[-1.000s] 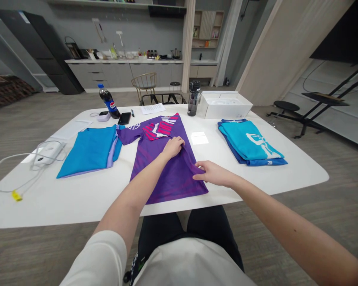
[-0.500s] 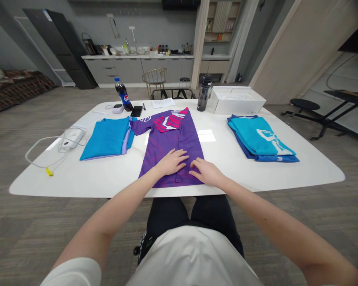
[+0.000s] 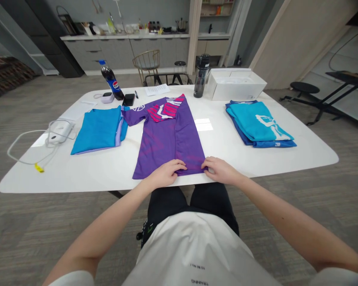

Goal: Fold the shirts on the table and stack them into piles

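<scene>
A purple short-sleeved shirt (image 3: 158, 139) lies on the table in front of me. Its right side is folded over lengthwise, with the pink-and-white striped sleeve (image 3: 167, 111) lying across the upper part. My left hand (image 3: 168, 173) is at the middle of the bottom hem, fingers bent and closed on the cloth. At the hem's right corner, my right hand (image 3: 220, 170) pinches the fabric between thumb and fingers.
The white table (image 3: 271, 163) also carries folded blue clothes (image 3: 98, 129) at left and a turquoise-topped folded stack (image 3: 256, 119) at right. Farther back are a cola bottle (image 3: 111, 81), phone (image 3: 128, 99), dark drink bottle (image 3: 201, 77) and white box (image 3: 237, 85). A white cabled device (image 3: 59, 132) sits far left.
Both hands have moved from lying on the lower part of the shirt down to its bottom hem, the right one out to the corner. Their fingers have closed on the cloth. The view has tilted downward.
</scene>
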`<state>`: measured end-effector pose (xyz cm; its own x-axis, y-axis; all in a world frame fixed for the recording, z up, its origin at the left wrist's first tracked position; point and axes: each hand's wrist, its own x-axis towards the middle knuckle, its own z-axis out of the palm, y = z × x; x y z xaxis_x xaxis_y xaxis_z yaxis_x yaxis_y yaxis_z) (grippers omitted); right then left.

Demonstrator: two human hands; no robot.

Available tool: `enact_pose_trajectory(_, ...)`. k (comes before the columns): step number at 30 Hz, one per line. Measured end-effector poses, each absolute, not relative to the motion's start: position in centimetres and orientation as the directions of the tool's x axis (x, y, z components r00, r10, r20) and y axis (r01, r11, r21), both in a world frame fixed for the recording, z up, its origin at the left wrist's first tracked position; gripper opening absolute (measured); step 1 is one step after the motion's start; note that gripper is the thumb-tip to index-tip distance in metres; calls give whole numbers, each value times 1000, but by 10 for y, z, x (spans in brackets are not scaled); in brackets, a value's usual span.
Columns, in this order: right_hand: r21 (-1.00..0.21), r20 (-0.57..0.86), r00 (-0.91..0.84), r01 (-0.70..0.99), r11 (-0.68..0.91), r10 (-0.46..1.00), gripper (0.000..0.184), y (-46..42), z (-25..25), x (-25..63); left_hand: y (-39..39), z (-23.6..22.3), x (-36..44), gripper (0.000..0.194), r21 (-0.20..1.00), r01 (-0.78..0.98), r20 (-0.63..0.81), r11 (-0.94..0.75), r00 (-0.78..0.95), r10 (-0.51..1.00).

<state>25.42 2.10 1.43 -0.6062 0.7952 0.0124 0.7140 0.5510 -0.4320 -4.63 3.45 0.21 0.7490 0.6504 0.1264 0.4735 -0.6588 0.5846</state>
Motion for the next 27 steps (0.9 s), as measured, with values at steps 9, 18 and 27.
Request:
enact_pose_trajectory(9, -403, 144, -423, 801, 444, 895, 20, -1, 2, 259, 27, -10, -46, 24, 479, 540, 261, -692, 665, 699)
enact_pose_trajectory(18, -377, 143, -481, 781, 497, 865, 12, -4, 10, 259, 11, 9, -42, 30, 450, 559, 164, -696, 715, 680)
enact_pose_trajectory(27, -518, 71, -503, 719, 463, 862, 19, 76, 15, 213, 43, 22, -62, 22, 553, 662, 159, -505, 512, 844)
